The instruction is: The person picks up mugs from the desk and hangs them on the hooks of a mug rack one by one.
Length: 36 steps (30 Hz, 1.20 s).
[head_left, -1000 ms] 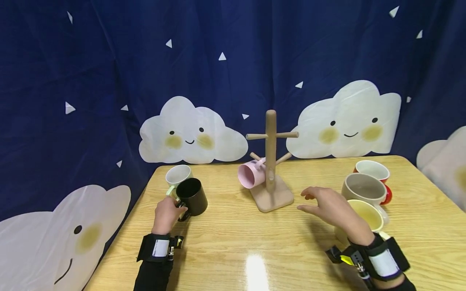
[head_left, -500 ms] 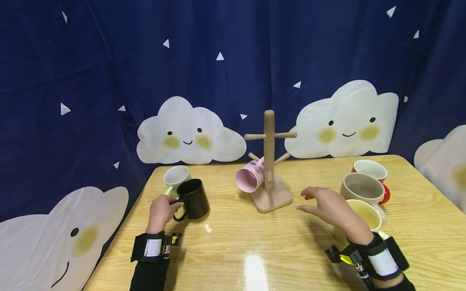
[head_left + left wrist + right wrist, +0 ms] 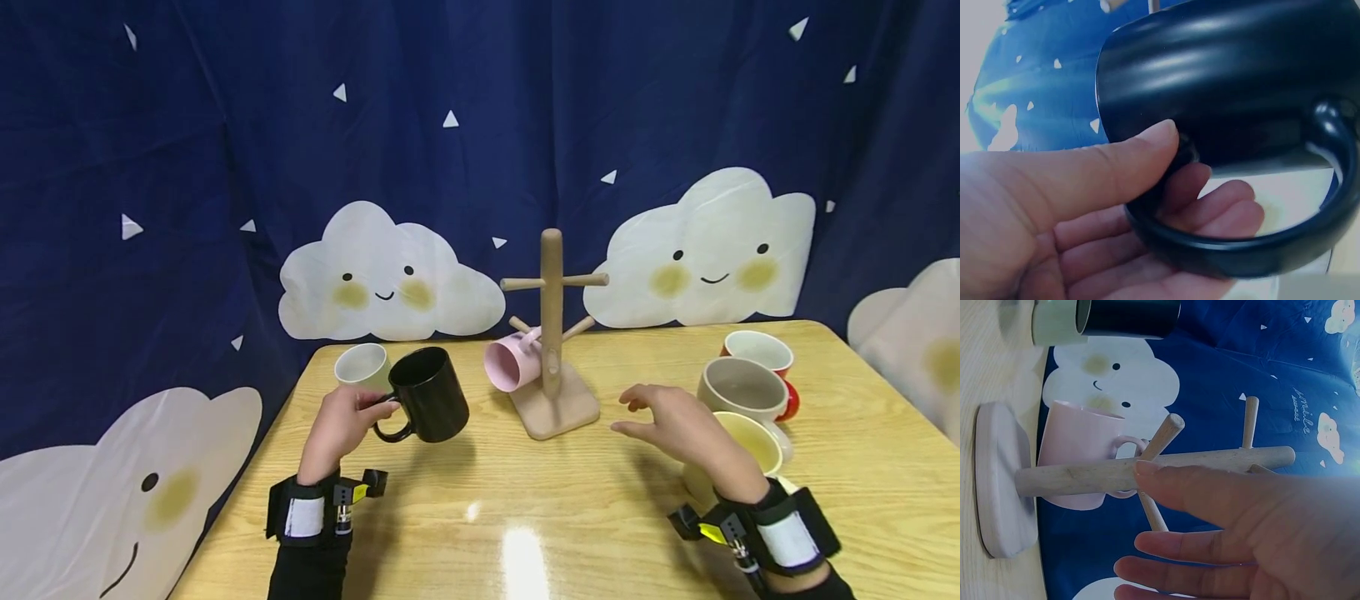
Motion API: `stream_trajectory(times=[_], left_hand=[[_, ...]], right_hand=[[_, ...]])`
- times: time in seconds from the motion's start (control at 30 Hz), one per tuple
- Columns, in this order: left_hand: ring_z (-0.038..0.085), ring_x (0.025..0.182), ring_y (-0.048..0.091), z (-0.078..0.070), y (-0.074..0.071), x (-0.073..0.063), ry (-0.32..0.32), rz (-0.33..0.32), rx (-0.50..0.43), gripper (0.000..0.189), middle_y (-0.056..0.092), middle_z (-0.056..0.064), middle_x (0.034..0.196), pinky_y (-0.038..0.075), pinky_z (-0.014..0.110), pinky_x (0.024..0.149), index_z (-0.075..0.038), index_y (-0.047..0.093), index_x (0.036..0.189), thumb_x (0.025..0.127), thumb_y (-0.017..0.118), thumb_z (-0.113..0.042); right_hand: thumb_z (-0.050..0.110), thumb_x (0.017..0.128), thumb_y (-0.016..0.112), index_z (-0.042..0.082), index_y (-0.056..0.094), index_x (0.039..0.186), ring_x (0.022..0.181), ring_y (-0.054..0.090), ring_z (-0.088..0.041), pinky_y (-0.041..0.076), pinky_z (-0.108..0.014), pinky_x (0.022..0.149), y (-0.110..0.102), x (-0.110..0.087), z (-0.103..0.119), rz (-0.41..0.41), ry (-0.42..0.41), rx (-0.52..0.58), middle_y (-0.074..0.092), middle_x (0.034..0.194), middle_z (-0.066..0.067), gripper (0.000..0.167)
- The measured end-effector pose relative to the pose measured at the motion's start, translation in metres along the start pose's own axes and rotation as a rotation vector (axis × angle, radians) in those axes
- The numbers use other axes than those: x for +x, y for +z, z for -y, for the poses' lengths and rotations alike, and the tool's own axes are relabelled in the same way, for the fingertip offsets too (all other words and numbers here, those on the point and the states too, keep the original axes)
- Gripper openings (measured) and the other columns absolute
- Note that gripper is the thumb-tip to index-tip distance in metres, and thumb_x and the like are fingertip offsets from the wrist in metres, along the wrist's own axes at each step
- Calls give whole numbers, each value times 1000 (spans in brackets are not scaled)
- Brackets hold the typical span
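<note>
My left hand (image 3: 339, 427) pinches the handle of a black mug (image 3: 433, 398), which hangs tilted above the table. In the left wrist view, thumb and fingers close on one end of the black mug's handle (image 3: 1235, 256). A wooden mug rack (image 3: 552, 325) stands mid-table, and a pink mug (image 3: 513, 362) hangs by its handle from a lower peg. My right hand (image 3: 684, 427) hovers right of the rack, fingers relaxed, holding nothing. Behind that hand's fingers, the right wrist view shows the rack's post (image 3: 1079, 478) and the pink mug (image 3: 1079, 440).
A pale green mug (image 3: 362, 367) stands at the back left, partly behind the black one. At the right are a yellow mug (image 3: 750, 442), a beige mug (image 3: 742, 387) and a red mug with white inside (image 3: 759, 350). A dark blue curtain (image 3: 420, 100) closes the back.
My left hand has lifted the black mug off the table, moving it right and tilting it, away from the pale green mug. The right hand stays about where it was.
</note>
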State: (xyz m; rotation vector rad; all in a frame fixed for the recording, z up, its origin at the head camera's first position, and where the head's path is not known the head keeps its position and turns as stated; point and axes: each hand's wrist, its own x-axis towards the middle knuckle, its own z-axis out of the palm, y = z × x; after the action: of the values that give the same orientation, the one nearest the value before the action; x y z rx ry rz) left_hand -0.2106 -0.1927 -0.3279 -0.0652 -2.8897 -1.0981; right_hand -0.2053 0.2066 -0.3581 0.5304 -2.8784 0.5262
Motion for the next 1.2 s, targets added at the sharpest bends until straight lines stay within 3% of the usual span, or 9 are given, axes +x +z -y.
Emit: stream_trajectory(times=[0.2,0.6,0.87,1.0,1.2], left_hand=[[14,67,44,-14,17,-1,103,71,-65,14,59,1,72,33,25,60,-4,72,86,85,64,-15],[9,67,48,-66,61,-5,348,192,-101,11,66,0,76,38,21,61,-10,74,85,84,65,-18],[5,63,47,-77,71,-8,500,255,-77,13,62,-3,72,39,16,59,-9,71,84,86,64,-19],[4,64,48,-77,74,-6,515,286,-93,15,62,-2,72,40,16,59,-8,70,82,87,62,-19],[7,70,63,-72,81,1,425,433,-207,21,71,7,78,52,27,68,-5,72,88,90,58,-21]], right_hand=[[31,78,71,3,66,98,80,64,-26,50,-41,68,-3,-1,0,-11,12,2,68,88,-10,35],[31,79,70,3,66,99,82,64,-27,50,-43,70,-5,-1,-2,9,38,4,68,90,-11,34],[32,80,70,3,66,101,83,65,-28,51,-43,70,-6,0,-4,-7,34,-2,69,91,-12,36],[32,80,69,3,66,100,83,65,-29,50,-43,70,-8,1,-3,-1,36,7,69,91,-12,36],[28,83,66,2,66,97,83,65,-28,51,-43,72,-6,0,-2,-8,26,53,69,89,-11,29]])
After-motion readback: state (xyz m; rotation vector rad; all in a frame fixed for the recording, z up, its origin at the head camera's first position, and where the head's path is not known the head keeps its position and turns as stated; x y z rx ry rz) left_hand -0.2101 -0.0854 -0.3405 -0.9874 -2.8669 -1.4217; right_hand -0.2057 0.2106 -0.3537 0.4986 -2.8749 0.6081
